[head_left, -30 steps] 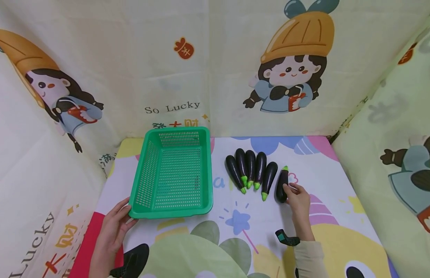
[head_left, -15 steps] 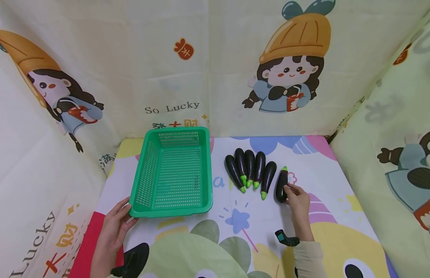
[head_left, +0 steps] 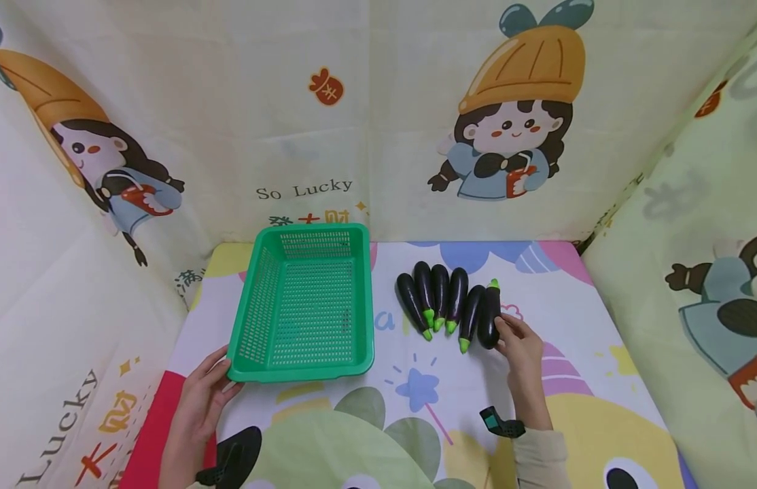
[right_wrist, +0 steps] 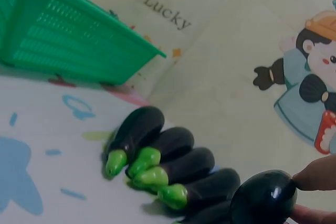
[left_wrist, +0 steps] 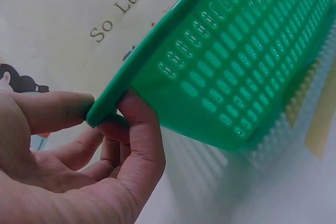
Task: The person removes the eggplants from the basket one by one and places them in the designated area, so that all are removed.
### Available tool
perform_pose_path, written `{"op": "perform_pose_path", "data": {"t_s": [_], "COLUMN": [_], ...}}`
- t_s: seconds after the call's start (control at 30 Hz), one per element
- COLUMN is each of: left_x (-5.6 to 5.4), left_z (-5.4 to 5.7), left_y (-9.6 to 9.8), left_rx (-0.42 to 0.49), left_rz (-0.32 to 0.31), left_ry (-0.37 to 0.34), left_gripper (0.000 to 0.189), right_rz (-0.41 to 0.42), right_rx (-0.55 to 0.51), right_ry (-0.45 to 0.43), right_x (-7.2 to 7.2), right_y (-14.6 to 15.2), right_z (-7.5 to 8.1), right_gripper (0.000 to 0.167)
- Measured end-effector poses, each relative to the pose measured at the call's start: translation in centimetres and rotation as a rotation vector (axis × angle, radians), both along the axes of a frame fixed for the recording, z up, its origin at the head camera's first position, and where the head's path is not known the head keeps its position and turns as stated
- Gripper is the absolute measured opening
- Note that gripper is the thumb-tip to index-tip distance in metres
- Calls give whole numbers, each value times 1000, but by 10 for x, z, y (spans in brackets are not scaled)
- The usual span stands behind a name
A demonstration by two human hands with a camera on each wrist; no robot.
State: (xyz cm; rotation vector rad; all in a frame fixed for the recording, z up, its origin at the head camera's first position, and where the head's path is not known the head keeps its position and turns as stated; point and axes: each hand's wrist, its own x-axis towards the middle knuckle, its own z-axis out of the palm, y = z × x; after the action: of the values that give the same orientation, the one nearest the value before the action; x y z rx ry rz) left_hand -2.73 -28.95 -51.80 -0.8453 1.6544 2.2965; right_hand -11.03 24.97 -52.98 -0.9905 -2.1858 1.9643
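Observation:
My left hand (head_left: 198, 407) grips the near-left corner of a green plastic basket (head_left: 302, 375). In the left wrist view the thumb and index finger pinch the basket's rim (left_wrist: 113, 90). Nothing lies inside the basket. To its right, several dark purple eggplants (head_left: 439, 292) with green stem ends lie side by side on the table. My right hand (head_left: 524, 356) pinches the rightmost eggplant (head_left: 489, 318), its green end pointing away from me, close beside the row. The right wrist view shows this eggplant (right_wrist: 265, 198) end-on between the fingertips, partly covering its neighbour.
A table cloth (head_left: 415, 421) with cartoon prints covers the table. A printed curtain (head_left: 403, 122) stands right behind it, with more cloth at both sides. A red patch (head_left: 147, 435) shows beneath my left forearm. Both wrists wear black straps.
My right hand has shifted the pinched eggplant left and slightly away from me, up to the row. My left hand stays at the basket's corner.

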Motion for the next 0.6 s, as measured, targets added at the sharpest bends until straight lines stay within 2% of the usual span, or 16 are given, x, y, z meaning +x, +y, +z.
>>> {"op": "perform_pose_path", "data": {"t_s": [0.23,0.33,0.6], "left_x": [-1,-2,0], "left_z": [0,-1,-2], "left_y": [0,0,-1], "left_rx": [0,6,29], "left_rz": [1,-1,3], "left_ry": [-21,-2,25], "left_gripper": [62,61,45], "right_rz": [44,68,144], "right_rx": [-19,-22,-44], "right_ry": [47,60,79], "right_x": [-8,-11,-16], "right_y": [-19,-29,-58], "right_z": [7,9,18], "right_gripper": [42,43,44]}}
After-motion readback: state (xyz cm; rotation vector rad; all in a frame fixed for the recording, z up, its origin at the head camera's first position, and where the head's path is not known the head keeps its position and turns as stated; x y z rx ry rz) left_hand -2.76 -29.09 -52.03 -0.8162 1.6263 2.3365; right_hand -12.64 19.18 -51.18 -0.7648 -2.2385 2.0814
